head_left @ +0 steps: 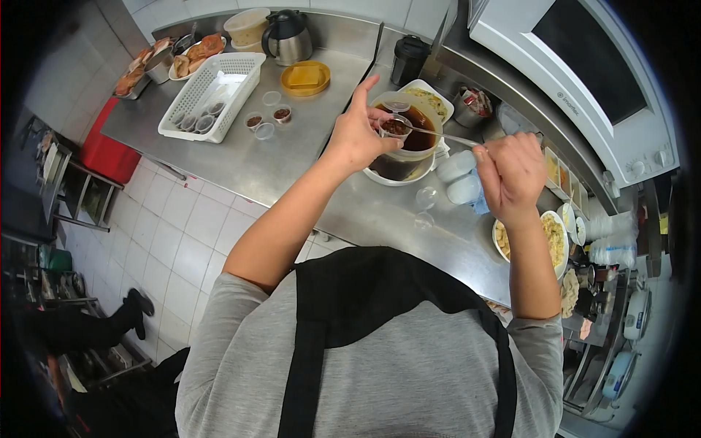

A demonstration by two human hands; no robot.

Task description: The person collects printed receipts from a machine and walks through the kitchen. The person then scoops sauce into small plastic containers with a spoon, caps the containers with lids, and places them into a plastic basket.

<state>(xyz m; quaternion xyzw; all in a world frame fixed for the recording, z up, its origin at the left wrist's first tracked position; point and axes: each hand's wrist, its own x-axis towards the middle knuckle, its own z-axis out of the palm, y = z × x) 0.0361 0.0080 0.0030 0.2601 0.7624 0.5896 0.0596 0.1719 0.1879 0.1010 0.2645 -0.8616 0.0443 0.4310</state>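
My left hand (350, 139) grips a small clear plastic cup (395, 131) with dark brown contents, its fingers around the side. In my right hand (515, 171) is the handle of a metal spoon (454, 138), whose head end reaches the cup. Both are over a large clear tub (394, 169) of dark brown liquid, which stands in a white bowl (411, 179). Stacked clear cups (460, 190) lie just left of my right hand. Beyond my left hand, small filled cups (282, 114) and clear lids (264, 131) rest on the steel counter (292, 157).
A white basket (235, 67) holds several small cups. Behind stand a thermal jug (287, 38) and a yellow dish (306, 77). A microwave (577, 80) sits on a shelf at right, above seasoning containers. Another person's shoe (136, 310) shows at lower left.
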